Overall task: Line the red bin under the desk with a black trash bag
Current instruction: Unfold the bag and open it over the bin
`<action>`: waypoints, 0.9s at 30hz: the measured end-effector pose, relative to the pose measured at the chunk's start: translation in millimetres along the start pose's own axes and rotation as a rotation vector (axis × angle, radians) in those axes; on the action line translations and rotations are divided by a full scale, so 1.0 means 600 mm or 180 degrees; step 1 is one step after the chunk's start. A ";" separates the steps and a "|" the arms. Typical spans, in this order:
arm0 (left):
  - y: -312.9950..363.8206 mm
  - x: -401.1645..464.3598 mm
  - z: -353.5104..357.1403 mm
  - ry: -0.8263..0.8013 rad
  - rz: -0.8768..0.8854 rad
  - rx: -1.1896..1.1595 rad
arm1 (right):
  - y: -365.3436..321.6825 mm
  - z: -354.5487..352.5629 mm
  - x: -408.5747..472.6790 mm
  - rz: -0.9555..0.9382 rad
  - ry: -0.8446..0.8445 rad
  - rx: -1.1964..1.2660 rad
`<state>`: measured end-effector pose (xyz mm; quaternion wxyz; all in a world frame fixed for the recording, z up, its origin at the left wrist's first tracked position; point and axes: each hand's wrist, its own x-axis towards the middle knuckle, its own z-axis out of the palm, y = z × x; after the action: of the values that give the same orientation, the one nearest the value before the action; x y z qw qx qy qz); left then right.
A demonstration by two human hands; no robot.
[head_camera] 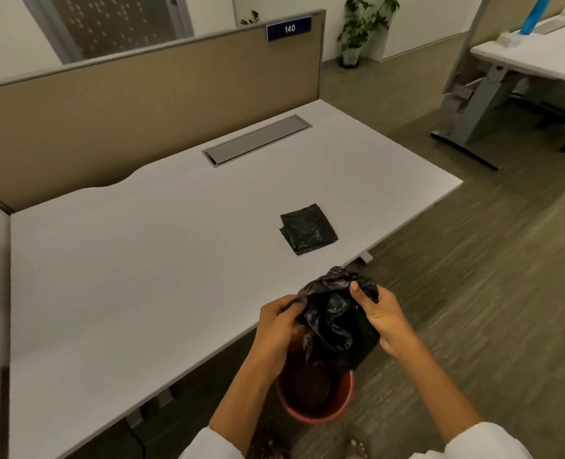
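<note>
Head view: person stands at the near edge of the white desk [142,260], both hands out front. Left hand [279,323] has fingers curled into the crumpled black trash bag [337,319], gripping its left side; right hand [378,314] pinches the bag's right upper edge, thumb on top. Bag is bunched, hanging between the hands, lower part just above the red bin [316,397]. Bin sits on the carpet just off the desk's near edge, unlined, rim bare. Folded black bags [308,228] lie flat on the desk near its right edge. White sleeves [486,440] show at the frame bottom.
</note>
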<state>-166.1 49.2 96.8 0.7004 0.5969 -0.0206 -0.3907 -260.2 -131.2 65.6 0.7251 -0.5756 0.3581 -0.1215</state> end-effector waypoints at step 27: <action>-0.086 -0.001 0.064 0.0394 -0.1545 -0.2062 | 0.099 -0.085 -0.063 -0.0374 0.0703 -0.1434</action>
<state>-212.6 19.1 64.1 0.7396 0.3554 0.2871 -0.4943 -334.7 -129.0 21.1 0.5267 -0.7257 0.4190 -0.1428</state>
